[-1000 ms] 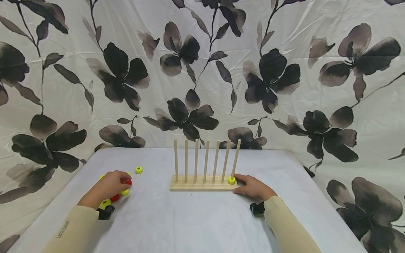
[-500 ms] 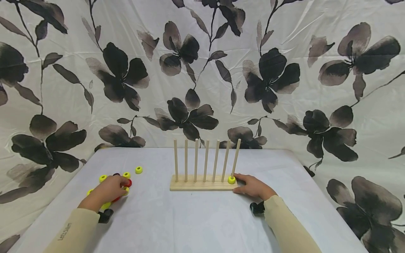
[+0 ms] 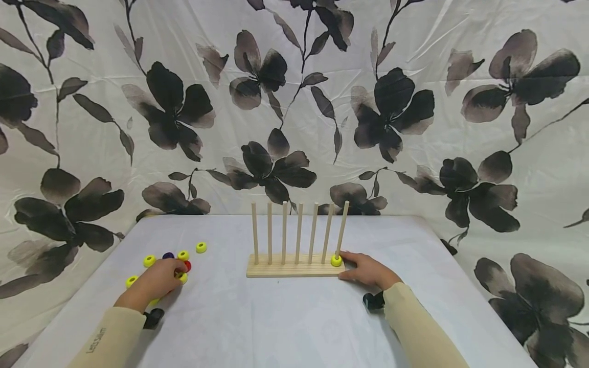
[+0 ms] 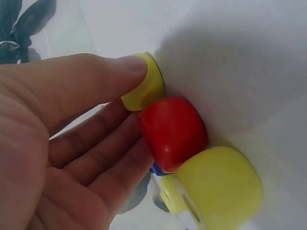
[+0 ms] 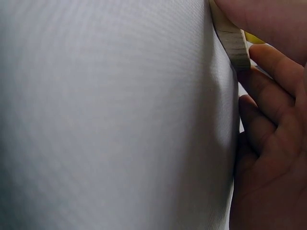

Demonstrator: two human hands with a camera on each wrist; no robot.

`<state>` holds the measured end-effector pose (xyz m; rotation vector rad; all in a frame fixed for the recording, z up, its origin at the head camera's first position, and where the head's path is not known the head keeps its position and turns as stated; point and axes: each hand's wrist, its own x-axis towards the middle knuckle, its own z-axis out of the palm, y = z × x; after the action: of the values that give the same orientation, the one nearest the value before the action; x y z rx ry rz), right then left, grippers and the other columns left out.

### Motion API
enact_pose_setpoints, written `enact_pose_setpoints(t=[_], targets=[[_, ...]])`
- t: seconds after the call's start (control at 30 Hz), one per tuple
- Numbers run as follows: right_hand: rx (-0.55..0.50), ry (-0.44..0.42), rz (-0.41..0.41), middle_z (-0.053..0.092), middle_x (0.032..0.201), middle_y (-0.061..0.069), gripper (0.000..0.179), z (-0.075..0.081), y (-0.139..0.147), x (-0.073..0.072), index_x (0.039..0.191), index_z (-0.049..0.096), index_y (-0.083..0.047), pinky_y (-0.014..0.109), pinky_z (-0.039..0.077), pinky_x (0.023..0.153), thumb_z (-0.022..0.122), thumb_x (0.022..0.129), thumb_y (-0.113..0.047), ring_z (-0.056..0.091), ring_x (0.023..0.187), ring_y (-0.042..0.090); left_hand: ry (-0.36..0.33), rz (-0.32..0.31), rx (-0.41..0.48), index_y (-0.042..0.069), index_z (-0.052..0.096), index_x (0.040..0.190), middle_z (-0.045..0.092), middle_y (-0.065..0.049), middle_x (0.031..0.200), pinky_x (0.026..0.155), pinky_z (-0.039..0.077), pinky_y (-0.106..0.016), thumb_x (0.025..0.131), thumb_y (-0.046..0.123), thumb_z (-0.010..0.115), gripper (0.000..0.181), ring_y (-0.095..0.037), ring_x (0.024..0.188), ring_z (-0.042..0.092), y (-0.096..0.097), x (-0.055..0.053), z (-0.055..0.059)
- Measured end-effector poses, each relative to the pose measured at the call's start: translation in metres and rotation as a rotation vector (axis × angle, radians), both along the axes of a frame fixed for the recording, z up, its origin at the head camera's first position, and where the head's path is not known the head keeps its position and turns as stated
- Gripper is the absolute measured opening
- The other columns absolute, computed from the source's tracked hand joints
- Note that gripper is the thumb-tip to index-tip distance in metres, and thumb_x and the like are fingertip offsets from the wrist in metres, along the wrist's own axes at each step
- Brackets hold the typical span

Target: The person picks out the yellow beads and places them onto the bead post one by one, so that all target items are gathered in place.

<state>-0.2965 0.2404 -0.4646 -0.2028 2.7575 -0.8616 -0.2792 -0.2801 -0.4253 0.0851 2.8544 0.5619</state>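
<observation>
My left hand (image 3: 156, 282) is among the beads at the left of the table, its thumb and fingers pinching a yellow bead (image 4: 144, 91). Right beside that bead lies a red bead (image 4: 172, 134), with a larger-looking yellow bead (image 4: 223, 187) next to it in the left wrist view. At the middle stands a wooden peg rack (image 3: 294, 272) with a row of several upright pegs. A yellow bead (image 3: 336, 260) sits at the foot of its rightmost peg. My right hand (image 3: 368, 271) grips the rack's right end, thumb at the front, fingers behind.
Other beads lie around my left hand: a dark blue one (image 3: 168, 255) and several yellow ones, among them one by itself (image 3: 201, 247) farther back. The white-covered table (image 3: 276, 322) ends at a floral cloth backdrop (image 3: 294, 102).
My left hand has lowered slightly toward the near yellow bead and uncovered the yellow and dark blue beads behind it. My right hand has stayed on the rack.
</observation>
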Motion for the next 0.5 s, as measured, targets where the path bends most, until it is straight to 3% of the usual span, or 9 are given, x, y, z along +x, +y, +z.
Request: enact_pose_setpoints(t=[0.3,0.5], targets=[[-0.012,-0.002,-0.004,0.038,0.155,0.009,0.077,-0.0027,0.0011,-0.0017,0.148,0.043,-0.023,0.058,0.027,0.115,0.075,0.081,-0.046,0.030,0.145,0.036,0.046,-0.038,0.003,-0.001,0.066,0.115,0.065,-0.014,0.106,0.091,0.050,-0.054,0.080,0.005,0.069,0.035,-0.028,0.095,0.056,0.0032,0.0023,0.0016],[-0.018,-0.004,-0.007,0.038,0.154,0.009,0.077,-0.0035,0.0009,-0.0019,0.147,0.043,-0.024,0.059,0.027,0.114,0.075,0.080,-0.046,0.030,0.144,0.037,0.051,-0.028,0.024,0.001,0.066,0.115,0.065,-0.010,0.104,0.090,0.051,-0.050,0.080,0.006,0.069,0.035,-0.025,0.094,0.056,0.0089,0.0032,0.0051]])
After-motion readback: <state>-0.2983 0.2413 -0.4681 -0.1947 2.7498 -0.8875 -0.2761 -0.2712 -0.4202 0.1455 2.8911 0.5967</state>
